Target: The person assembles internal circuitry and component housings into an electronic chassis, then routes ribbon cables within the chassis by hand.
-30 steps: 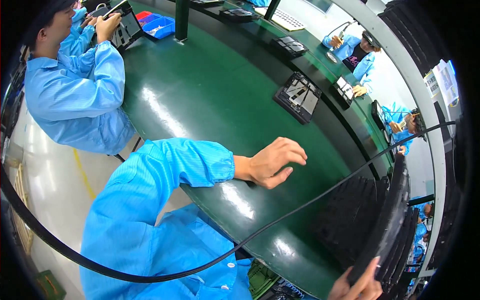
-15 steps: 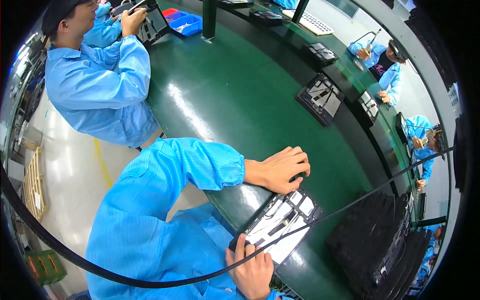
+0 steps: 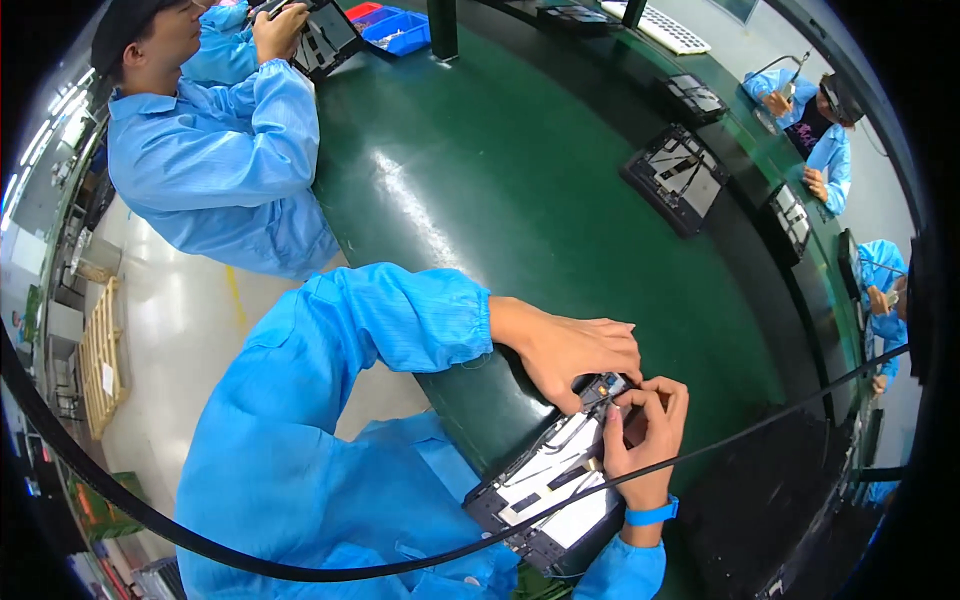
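An opened tablet-like device (image 3: 530,478), black-framed with pale panels and dark ribbon strips, lies tilted at the bench's near edge. My left hand (image 3: 570,348) reaches across from the left, its fingers bent over the far end and its thumb pressing on the device. Close beside it, my right hand (image 3: 650,430), with a blue wrist strap (image 3: 652,513), has thumb and fingers pinched at the same far corner. Whatever sits between those fingertips is hidden. A small board with coloured connectors (image 3: 604,388) shows between the two hands.
Similar opened devices (image 3: 680,180) sit farther along the green bench (image 3: 500,190). A co-worker (image 3: 210,170) at the left handles another device (image 3: 325,40) near blue bins (image 3: 400,35). More people (image 3: 810,130) work across the bench. A black cable (image 3: 350,572) curves through the foreground.
My right hand has moved from the device's near end to its far corner beside the left hand. The left hand's fingers have shifted over that end. The whole view has turned slightly.
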`<state>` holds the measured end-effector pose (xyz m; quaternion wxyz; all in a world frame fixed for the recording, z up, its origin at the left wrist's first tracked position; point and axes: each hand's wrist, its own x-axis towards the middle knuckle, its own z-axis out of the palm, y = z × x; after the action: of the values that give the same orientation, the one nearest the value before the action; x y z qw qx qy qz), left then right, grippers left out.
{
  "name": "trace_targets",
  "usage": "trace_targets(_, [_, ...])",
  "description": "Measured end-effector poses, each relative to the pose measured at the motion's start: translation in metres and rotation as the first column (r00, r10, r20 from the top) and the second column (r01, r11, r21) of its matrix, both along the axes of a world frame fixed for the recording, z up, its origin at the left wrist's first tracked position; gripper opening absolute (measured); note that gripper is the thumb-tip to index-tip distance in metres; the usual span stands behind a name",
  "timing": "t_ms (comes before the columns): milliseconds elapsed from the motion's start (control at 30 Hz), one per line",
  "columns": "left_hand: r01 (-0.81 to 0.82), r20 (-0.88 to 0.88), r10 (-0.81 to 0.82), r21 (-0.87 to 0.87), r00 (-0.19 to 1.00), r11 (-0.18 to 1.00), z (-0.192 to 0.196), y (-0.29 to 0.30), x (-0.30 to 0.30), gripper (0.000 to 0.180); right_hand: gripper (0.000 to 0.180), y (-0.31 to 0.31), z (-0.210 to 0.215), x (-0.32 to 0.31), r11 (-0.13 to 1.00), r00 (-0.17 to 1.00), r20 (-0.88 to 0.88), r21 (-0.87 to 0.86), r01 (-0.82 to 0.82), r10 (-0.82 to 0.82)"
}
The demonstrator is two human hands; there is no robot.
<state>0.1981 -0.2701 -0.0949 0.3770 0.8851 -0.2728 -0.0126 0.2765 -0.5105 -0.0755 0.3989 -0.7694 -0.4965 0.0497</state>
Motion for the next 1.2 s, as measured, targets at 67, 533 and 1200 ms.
trace_targets(67, [0.023,-0.008,-0.023,-0.005,1.000,1.000,-0.001,0.003,0.003,0.090,0.013,0.000,-0.002,0.004,1.000,1.000,0.012,0.004,-0.002,0.002])
trace_targets(533, [0.052,0.012,-0.053,0.025,0.999,0.998,-0.021,-0.005,0.017,0.104,0.010,-0.016,-0.047,0.026,0.992,0.993,0.110,0.112,-0.058,0.046])
trace_targets(1200, [0.034,-0.001,-0.034,0.061,0.999,0.998,-0.032,-0.023,0.029,0.104,0.021,-0.029,-0.064,0.041,0.998,1.000,0.011,0.067,0.014,-0.015])
